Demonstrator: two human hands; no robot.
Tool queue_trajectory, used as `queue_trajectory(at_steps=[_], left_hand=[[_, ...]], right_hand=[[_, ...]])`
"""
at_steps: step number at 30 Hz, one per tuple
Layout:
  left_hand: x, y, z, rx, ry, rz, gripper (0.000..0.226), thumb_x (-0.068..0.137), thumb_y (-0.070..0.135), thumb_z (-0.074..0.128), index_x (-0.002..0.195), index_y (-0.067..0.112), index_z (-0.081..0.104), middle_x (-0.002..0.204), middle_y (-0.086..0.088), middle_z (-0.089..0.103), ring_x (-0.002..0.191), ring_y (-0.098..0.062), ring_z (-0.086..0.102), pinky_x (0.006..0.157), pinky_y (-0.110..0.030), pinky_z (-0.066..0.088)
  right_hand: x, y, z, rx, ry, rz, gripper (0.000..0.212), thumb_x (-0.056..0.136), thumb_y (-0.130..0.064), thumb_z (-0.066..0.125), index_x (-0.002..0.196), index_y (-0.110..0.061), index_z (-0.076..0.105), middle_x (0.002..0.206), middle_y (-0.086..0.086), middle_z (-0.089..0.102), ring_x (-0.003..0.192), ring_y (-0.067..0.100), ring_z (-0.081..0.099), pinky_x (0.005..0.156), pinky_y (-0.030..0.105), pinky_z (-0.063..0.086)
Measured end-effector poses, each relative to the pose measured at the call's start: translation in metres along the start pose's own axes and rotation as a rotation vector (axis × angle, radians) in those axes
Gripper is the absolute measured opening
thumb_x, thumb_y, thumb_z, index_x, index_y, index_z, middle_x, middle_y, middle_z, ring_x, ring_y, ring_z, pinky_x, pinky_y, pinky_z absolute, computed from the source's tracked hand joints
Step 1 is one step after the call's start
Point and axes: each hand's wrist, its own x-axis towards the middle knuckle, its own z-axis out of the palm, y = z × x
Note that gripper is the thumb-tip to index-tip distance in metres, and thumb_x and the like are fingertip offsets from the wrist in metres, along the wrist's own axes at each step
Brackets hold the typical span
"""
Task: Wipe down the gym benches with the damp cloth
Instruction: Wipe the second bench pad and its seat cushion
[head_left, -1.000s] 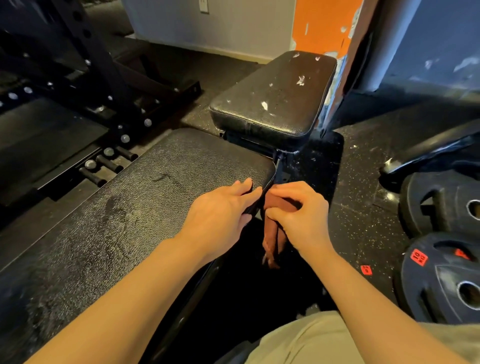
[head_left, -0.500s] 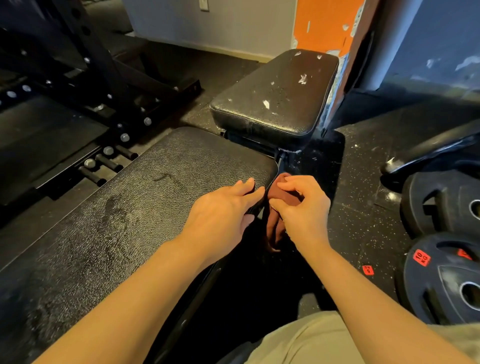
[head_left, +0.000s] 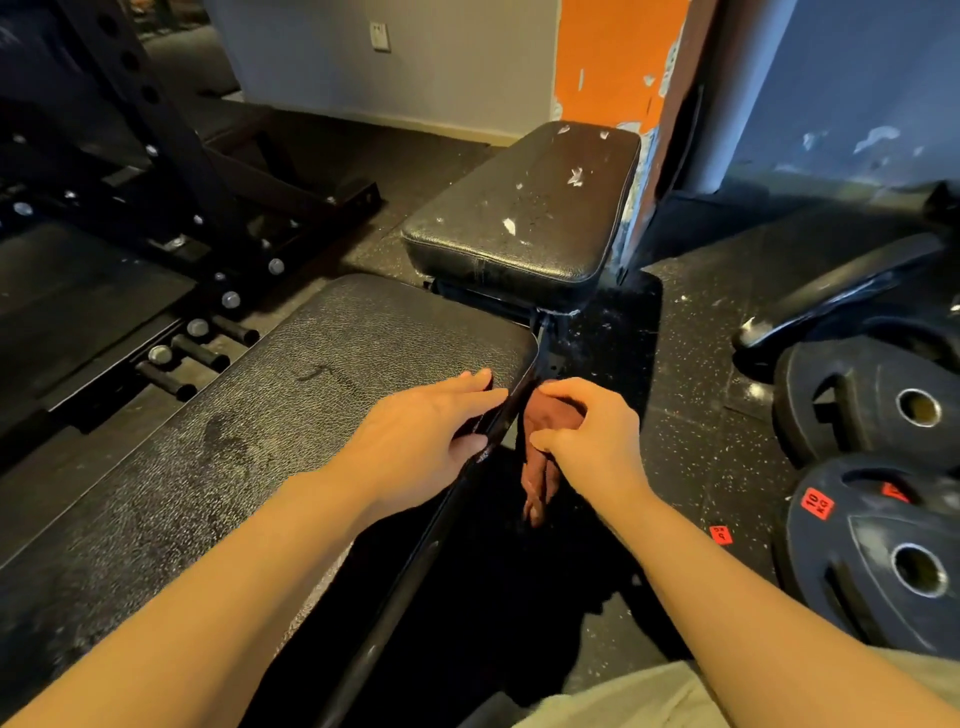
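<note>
Cloth (head_left: 540, 462), reddish-brown and bunched, hangs beside the long bench pad's (head_left: 218, 467) right edge, pinched in the right hand (head_left: 587, 441); its top is hidden by the fingers. Left hand (head_left: 421, 441) lies on that edge, fingers relaxed, thumb tucked over the rim. Open floor (head_left: 691, 415) separates the bench from weight plates (head_left: 872, 405), which are cut off at right.

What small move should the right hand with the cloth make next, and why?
Probably draw the brown cloth toward the body along the long pad's side edge. The right hand holds it bunched against that edge near the far corner, part hanging down, while the left hand rests on the pad top, steadying it.
</note>
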Motion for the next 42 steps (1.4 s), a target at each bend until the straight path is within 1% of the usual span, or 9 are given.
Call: queue_trajectory(at_steps=[4, 13, 18, 21, 25, 29, 33, 37, 42], left_hand=[[-0.015, -0.011, -0.01, -0.064, 0.001, 0.024, 0.053, 0.094, 0.026, 0.06, 0.143, 0.034, 0.042, 0.152, 0.018, 0.031, 0.142, -0.005, 0.027, 0.112, -0.022, 0.021], [-0.057, -0.015, -0.005, 0.024, -0.082, 0.059, 0.059, 0.095, 0.034, 0.056, 0.148, 0.037, 0.03, 0.154, 0.024, 0.018, 0.143, 0.0, 0.02, 0.113, -0.023, 0.026], [-0.06, -0.009, -0.001, 0.014, -0.081, 0.033, 0.057, 0.099, 0.03, 0.05, 0.15, 0.037, 0.025, 0.156, 0.024, 0.012, 0.144, 0.004, 0.01, 0.111, -0.018, 0.021], [-0.059, -0.009, -0.002, -0.004, -0.087, 0.032, 0.058, 0.099, 0.029, 0.051, 0.149, 0.037, 0.025, 0.157, 0.022, 0.013, 0.144, 0.003, 0.01, 0.111, -0.017, 0.02], [-0.057, -0.009, -0.006, 0.005, -0.11, 0.037, 0.058, 0.099, 0.031, 0.051, 0.149, 0.038, 0.024, 0.156, 0.024, 0.011, 0.143, 0.005, 0.011, 0.11, -0.018, 0.022], [-0.057, -0.01, -0.006, 0.01, -0.121, 0.033, 0.058, 0.099, 0.032, 0.05, 0.15, 0.039, 0.022, 0.156, 0.025, 0.009, 0.142, 0.007, 0.008, 0.11, -0.018, 0.022], [-0.058, -0.008, -0.005, 0.013, -0.128, 0.026, 0.058, 0.1, 0.03, 0.048, 0.15, 0.038, 0.021, 0.157, 0.024, 0.008, 0.143, 0.006, 0.005, 0.112, -0.019, 0.021], [-0.057, -0.008, -0.005, 0.02, -0.129, 0.033, 0.058, 0.101, 0.031, 0.046, 0.15, 0.04, 0.018, 0.157, 0.025, 0.005, 0.131, 0.015, -0.005, 0.111, -0.017, 0.02], [-0.057, -0.005, -0.005, 0.037, -0.136, 0.031, 0.058, 0.102, 0.03, 0.044, 0.151, 0.04, 0.015, 0.157, 0.024, 0.003, 0.137, 0.011, -0.002, 0.112, -0.018, 0.017]], right_hand=[[-0.015, -0.014, 0.013, 0.071, 0.202, -0.009, 0.049, 0.069, 0.005, 0.071, 0.11, -0.021, 0.068, 0.103, -0.01, 0.06, 0.097, 0.008, 0.054, 0.068, -0.002, 0.037], [-0.093, -0.016, 0.038, 0.15, 0.124, -0.054, 0.043, 0.067, 0.006, 0.072, 0.101, -0.019, 0.073, 0.103, -0.01, 0.065, 0.094, -0.005, 0.058, 0.086, 0.005, 0.039], [-0.058, -0.014, 0.034, 0.28, 0.14, 0.133, 0.038, 0.079, -0.008, 0.067, 0.113, -0.024, 0.06, 0.077, 0.011, 0.071, 0.06, 0.022, 0.068, 0.064, 0.034, 0.055], [-0.065, -0.013, 0.031, 0.341, 0.056, 0.17, 0.053, 0.076, 0.003, 0.061, 0.124, -0.019, 0.06, 0.089, 0.01, 0.072, 0.068, 0.019, 0.068, 0.065, 0.029, 0.054], [-0.085, -0.012, 0.027, 0.21, -0.001, 0.088, 0.054, 0.069, 0.007, 0.067, 0.115, -0.02, 0.07, 0.109, -0.007, 0.068, 0.102, 0.005, 0.062, 0.091, 0.024, 0.05], [-0.072, -0.011, 0.034, 0.203, 0.145, 0.074, 0.052, 0.069, 0.006, 0.068, 0.114, -0.02, 0.068, 0.104, -0.011, 0.068, 0.094, -0.004, 0.062, 0.088, 0.015, 0.049], [-0.047, -0.009, 0.031, 0.122, 0.267, 0.102, 0.055, 0.077, -0.005, 0.069, 0.128, -0.021, 0.06, 0.125, 0.003, 0.059, 0.112, 0.014, 0.056, 0.102, 0.031, 0.044], [-0.042, -0.008, 0.027, 0.105, 0.228, 0.118, 0.058, 0.082, -0.006, 0.068, 0.135, -0.024, 0.054, 0.126, -0.001, 0.059, 0.109, 0.011, 0.055, 0.095, 0.02, 0.042], [-0.034, -0.004, 0.022, 0.064, 0.333, 0.159, 0.05, 0.084, -0.008, 0.063, 0.13, -0.024, 0.048, 0.125, 0.004, 0.054, 0.113, 0.022, 0.052, 0.095, 0.033, 0.044]])
